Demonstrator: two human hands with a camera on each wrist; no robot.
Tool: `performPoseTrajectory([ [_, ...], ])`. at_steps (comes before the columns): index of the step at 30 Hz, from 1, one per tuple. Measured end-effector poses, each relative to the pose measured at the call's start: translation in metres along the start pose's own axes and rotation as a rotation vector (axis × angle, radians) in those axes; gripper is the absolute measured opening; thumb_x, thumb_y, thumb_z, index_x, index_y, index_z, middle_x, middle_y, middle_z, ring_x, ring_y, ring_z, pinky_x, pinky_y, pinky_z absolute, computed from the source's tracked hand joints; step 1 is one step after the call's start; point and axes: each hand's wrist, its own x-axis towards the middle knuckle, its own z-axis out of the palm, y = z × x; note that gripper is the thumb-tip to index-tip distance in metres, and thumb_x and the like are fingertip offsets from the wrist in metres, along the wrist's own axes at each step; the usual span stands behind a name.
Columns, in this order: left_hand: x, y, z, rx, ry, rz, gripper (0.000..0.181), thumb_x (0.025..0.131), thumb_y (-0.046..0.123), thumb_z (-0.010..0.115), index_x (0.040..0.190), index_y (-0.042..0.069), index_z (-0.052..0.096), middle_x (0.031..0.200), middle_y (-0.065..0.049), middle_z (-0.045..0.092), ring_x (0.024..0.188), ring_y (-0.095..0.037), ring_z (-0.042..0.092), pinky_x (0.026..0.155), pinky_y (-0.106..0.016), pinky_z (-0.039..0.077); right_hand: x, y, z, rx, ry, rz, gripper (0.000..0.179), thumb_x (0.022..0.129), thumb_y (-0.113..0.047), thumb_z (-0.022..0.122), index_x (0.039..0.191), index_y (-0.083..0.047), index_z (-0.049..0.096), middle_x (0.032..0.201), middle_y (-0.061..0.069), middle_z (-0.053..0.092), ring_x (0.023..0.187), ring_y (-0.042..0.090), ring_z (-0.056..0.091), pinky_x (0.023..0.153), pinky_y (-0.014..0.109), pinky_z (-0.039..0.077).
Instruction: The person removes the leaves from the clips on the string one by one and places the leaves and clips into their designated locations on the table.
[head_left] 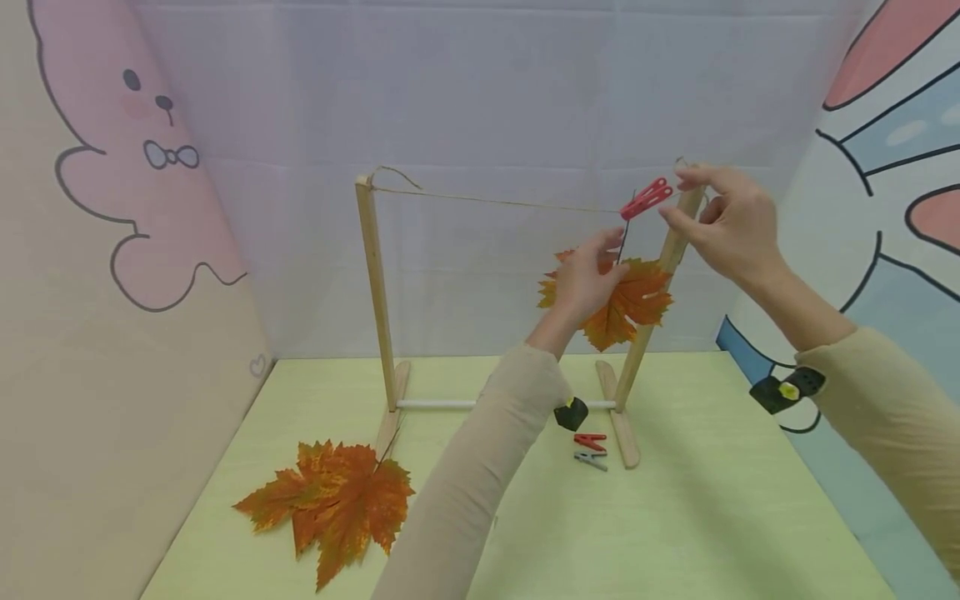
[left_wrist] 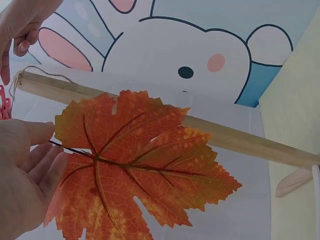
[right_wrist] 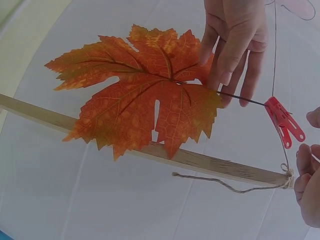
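An orange maple leaf (head_left: pixel 618 304) hangs by its dark stem from a red clothespin (head_left: pixel 647 198), which clips the stem to a twine line (head_left: pixel 495 201). My left hand (head_left: pixel 588 279) is beside the leaf's base, thumb and fingers loosely parted around the stem (right_wrist: pixel 242 98). Near the right post, my right hand (head_left: pixel 731 221) stands just off the clothespin's handle ends, with thumb and index finger apart and nothing between them. In the right wrist view the red clothespin (right_wrist: pixel 282 120) grips the stem's end by itself.
Wooden posts (head_left: pixel 377 292) with flat feet and a white crossbar (head_left: pixel 435 404) carry the line. Maple leaves (head_left: pixel 352 500) lie piled on the table's left. A red clothespin (head_left: pixel 590 442) and a grey clothespin (head_left: pixel 591 460) lie near the right foot.
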Motion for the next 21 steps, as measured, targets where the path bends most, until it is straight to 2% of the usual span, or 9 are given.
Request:
performPoseTrajectory([
  [2,0.0006,-0.0013,0.0014,0.03,0.0,-0.004,0.045,0.088,0.018,0.061,0.131,0.02,0.048,0.123,0.008,0.057,0.104,-0.003,0.057,0.085,-0.019,0.043,0.0003,-0.0001,0.0001,-0.002,-0.001,0.006,0.041,0.079,-0.01,0.069,0.118,-0.004,0.06,0.103,0.015,0.063,0.05,-0.012,0.031,0.052,0.005,0.03],
  [5,0.0016,-0.0026,0.0028,0.023,0.016,0.001,0.04,0.088,0.017,0.06,0.127,0.019,0.052,0.114,0.007,0.062,0.099,-0.003,0.059,0.081,-0.016,0.043,0.0004,-0.0004,0.0002,-0.009,-0.004,0.015,0.041,0.079,-0.01,0.069,0.118,-0.004,0.06,0.103,0.015,0.063,0.05,-0.011,0.031,0.052,0.005,0.03],
  [11,0.0024,-0.0019,0.0034,0.008,0.041,-0.006,0.023,0.086,0.02,0.062,0.109,0.017,0.064,0.097,0.008,0.067,0.084,-0.002,0.061,0.074,-0.013,0.044,0.0013,-0.0002,0.0002,-0.005,-0.009,0.02,0.04,0.079,-0.01,0.069,0.118,-0.005,0.06,0.102,0.015,0.063,0.049,-0.012,0.031,0.051,0.005,0.03],
  [16,0.0023,-0.0004,0.0041,-0.004,0.037,0.005,0.019,0.086,0.021,0.062,0.104,0.017,0.067,0.095,0.008,0.067,0.082,-0.001,0.061,0.072,-0.012,0.044,0.0026,0.0001,-0.001,-0.001,-0.014,0.031,0.039,0.08,-0.011,0.068,0.118,-0.004,0.059,0.103,0.016,0.063,0.048,-0.012,0.031,0.049,0.005,0.03],
  [21,0.0017,-0.0007,0.0047,-0.006,0.048,0.013,0.018,0.086,0.02,0.063,0.103,0.016,0.067,0.095,0.007,0.067,0.082,-0.001,0.062,0.072,-0.012,0.043,0.005,0.0003,-0.0024,-0.024,-0.065,0.062,0.042,0.082,-0.015,0.067,0.121,-0.004,0.057,0.107,0.016,0.063,0.049,-0.011,0.033,0.048,0.006,0.029],
])
